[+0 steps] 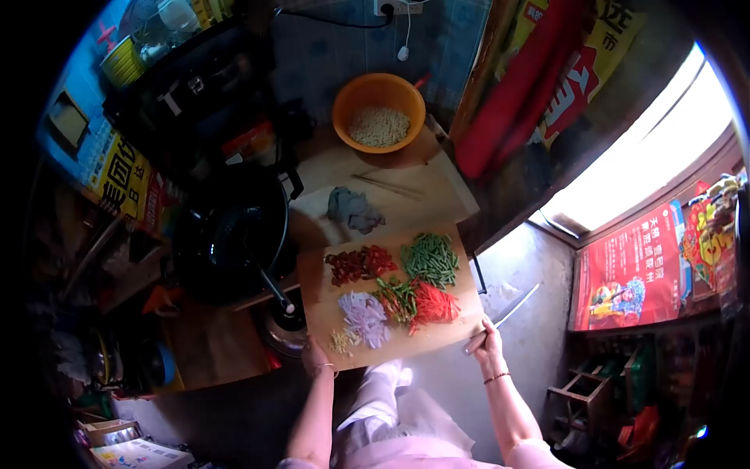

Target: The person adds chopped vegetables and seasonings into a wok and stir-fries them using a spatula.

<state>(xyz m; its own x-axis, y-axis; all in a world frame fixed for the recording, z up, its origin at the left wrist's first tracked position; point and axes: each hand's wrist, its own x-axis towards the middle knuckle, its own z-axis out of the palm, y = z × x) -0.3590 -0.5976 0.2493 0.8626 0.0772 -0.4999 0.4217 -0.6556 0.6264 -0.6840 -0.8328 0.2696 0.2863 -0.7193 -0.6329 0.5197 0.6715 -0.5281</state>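
Both forearms reached forward from the body, the left nearly straight ahead and the right slanting inward to its wrist. The left hand (315,356) gripped the near left corner of the cutting board (430,341), its fingers mostly hidden. The right hand (491,344), at the near right corner, was curled closed around a knife (516,306), blade pointing outward; how firmly it also held the board could not be told. The board, bearing sliced vegetables (431,260), lay between both hands.
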